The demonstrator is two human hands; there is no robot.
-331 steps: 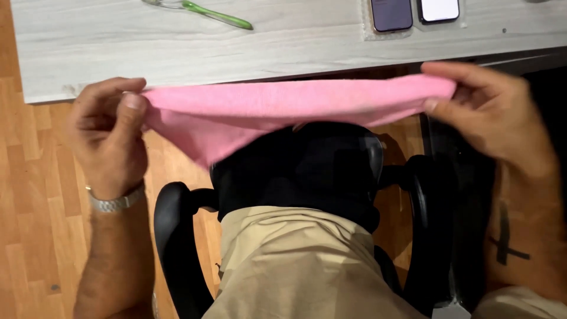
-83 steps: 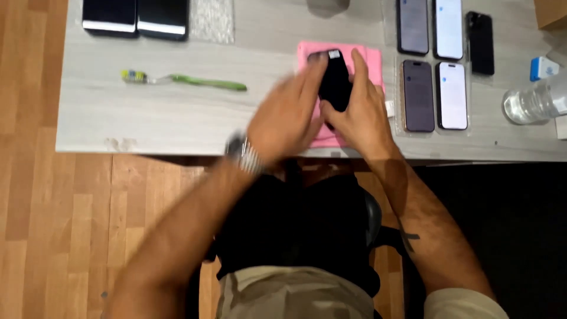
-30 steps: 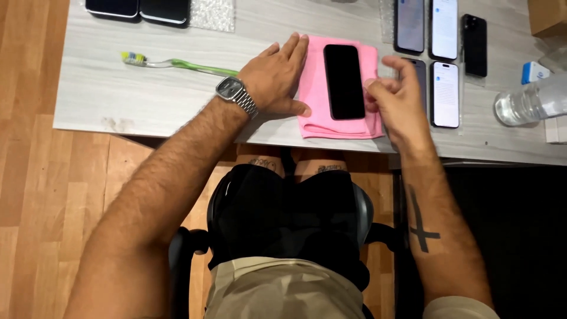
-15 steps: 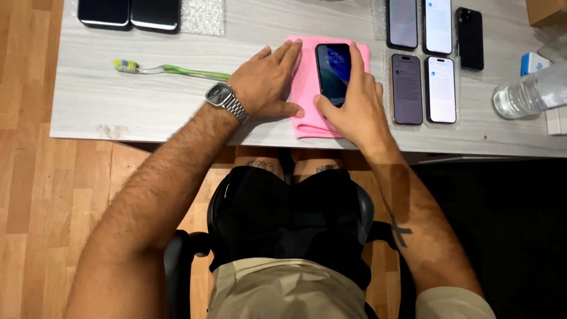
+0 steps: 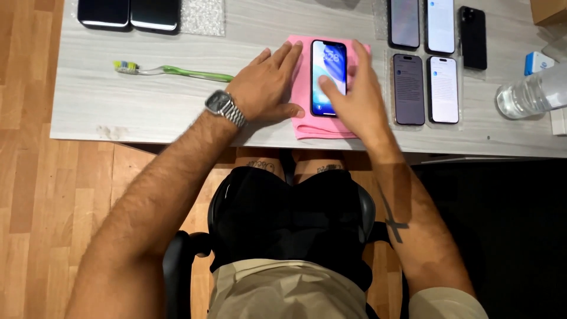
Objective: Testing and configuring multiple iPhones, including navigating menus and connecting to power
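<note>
Pale wood-grain counter over orange plank floor, seen from above by a seated person. At centre, pink cloth lying flat on the counter near its front edge. On the cloth, phone, upright, screen lit and facing up. Left hand, with metal watch on the wrist, laid flat and open, palm down, fingers spread, at 9 o'clock of the phone; its fingers rest on the cloth's left edge, holding nothing. Right hand at 3 o'clock of the phone, grip loose and open, thumb touching the lower part of the screen, fingers lying along the phone's right side over the cloth. Green toothbrush at 9 o'clock of the left hand, lying flat, bristles pointing left. Two dark phones at 11 o'clock, side by side at the far edge. Five further phones at 3 o'clock of the cloth, in two rows, three lit. Clear bottle on its side at far right, small blue-and-white box just beyond it.
</note>
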